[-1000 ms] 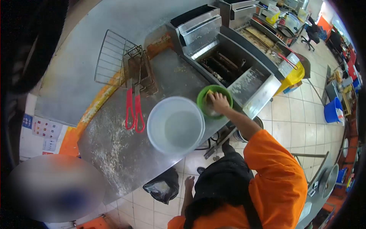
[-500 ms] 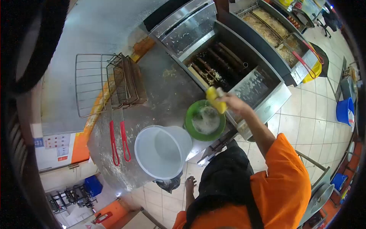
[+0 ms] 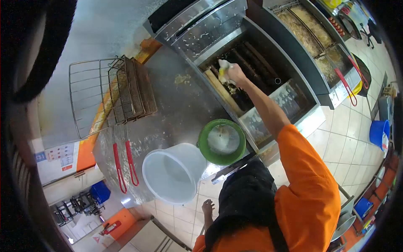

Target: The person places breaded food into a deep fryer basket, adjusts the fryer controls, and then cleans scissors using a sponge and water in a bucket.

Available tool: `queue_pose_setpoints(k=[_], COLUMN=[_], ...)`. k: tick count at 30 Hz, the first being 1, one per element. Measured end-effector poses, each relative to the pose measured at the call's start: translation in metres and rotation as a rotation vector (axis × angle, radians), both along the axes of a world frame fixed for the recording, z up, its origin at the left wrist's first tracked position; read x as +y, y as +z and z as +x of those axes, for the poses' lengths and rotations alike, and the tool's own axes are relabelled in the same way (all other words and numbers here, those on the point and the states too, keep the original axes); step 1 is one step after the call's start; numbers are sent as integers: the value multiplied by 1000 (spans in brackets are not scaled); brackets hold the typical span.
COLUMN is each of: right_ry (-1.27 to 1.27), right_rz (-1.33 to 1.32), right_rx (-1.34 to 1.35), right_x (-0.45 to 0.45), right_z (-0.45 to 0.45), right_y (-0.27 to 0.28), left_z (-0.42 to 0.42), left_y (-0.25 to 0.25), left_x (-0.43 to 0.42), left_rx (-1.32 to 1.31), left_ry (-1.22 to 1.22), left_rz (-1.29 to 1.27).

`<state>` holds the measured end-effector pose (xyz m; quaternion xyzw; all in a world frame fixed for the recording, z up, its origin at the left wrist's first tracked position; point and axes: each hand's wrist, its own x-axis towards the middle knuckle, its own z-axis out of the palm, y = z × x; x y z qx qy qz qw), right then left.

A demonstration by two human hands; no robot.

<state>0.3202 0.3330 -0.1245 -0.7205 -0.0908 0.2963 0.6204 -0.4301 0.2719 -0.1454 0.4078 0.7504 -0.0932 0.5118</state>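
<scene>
My right hand [image 3: 236,76] is closed around a yellow sponge [image 3: 221,72], most of it hidden by the fingers, inside the open metal tank of a fryer [image 3: 275,115]. Dark tubes [image 3: 241,67] run along the tank, with pale scraps or foam among them. Just below the hand, a green bowl [image 3: 202,145] of whitish sudsy water stands on the metal counter by the tank's edge. My left hand [image 3: 208,206] hangs low beside my dark apron, over the floor, fingers loosely apart and holding nothing.
On the counter [image 3: 176,109] stand a white plastic bucket [image 3: 153,178] and wire fry baskets [image 3: 130,92] with red handles. A second fryer [image 3: 302,63] holding foamy oil is at upper right. A blue bucket [image 3: 378,133] sits on the tiled floor at far right.
My right hand has moved with the sponge from above the green bowl's rim up and left into the fryer tank. My left hand still hangs low. The camera view has shifted slightly.
</scene>
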Motion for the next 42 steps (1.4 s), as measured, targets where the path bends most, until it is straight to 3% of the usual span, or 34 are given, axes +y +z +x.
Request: queue_pose_setpoints(k=[1, 4, 6, 7, 9, 10, 11, 13, 15, 17, 18, 19, 20, 22, 24, 26, 27, 28, 31, 34, 35, 37, 38, 39, 41, 42], right_ry=[21, 428, 406, 398, 509, 487, 462, 449, 471, 352, 452, 477, 612, 665, 566, 525, 416, 446, 625, 487, 413, 392, 383, 326, -62, -166], right_rz=[-133, -367, -393, -409, -444, -390, -338, -315, -366, -322, -567, -802, -863, -985, -899, -740, -609, -476, -396, -354, -372, -375, -378, -403, -336, -450], right_rx=[-144, -381, -245, -177, -180, -215, -252, -301, -330, -319, -461, -367, -339, -433, -354, -261, -397, -302, -476, -617, -642, -586, -560, -589, -574, -512], right_x=[5, -4, 4, 4, 15, 17, 19, 9, -11, -18, -23, -37, -51, -69, -73, -79, -84, -87, -87, -85, -84, -95, -101, -110, -136, -150], right_z=[-1, 1, 7, 10, 25, 27, 27, 25, 6, 4, -2, -15, -26, -23, -46, -69, -98, -126, -202, -258, -268, -267, -258, -243, -211, -189], right_y=[-1, -24, -14, -7, -22, -40, -22, 15, 54, 6, -14, -4, 12, -30, 39, 78, 89, 135, 120, 108, 96, 113, 120, 117, 117, 119], left_z=[0, -16, -20, -38, -33, -23, -13, -32, -27, -22, -22, -19, -15, -9, -21, -45, -42, -22, 41, 82, 90, 118, 128, 139, 150, 146], left_y=[2, 0, -4, -9, 3, 8, 15, 9, 12, 15, 15, 16, 18, 22, 25, 15, 21, 40, 119, 168, 172, 210, 214, 217, 211, 203], left_x=[-3, -11, -21, -31, -40, -38, -36, -41, -38, -33, -28, -19, -10, 12, 42, 85, 106, 125, 156, 200, 211, 204, 203, 201, 205, 210], left_rx=[6, -51, -59, -133, -135, -66, 1, -27, -33, -61, -86, -75, -52, -11, -293, -350, -388, -435, -600, -571, -693, -524, -513, -501, -608, -616], left_ry=[23, 175, 230, -51, -218, -109, -1, -239, -157, 6, 124, 173, 114, -4, 397, 478, 409, 283, 16, 137, 263, -75, -101, -128, 104, 86], left_rz=[9, 21, 57, 137, 148, 80, 13, 100, 115, 120, 116, 86, 106, 153, 182, 273, 355, 490, 777, 661, 571, 697, 710, 724, 668, 678])
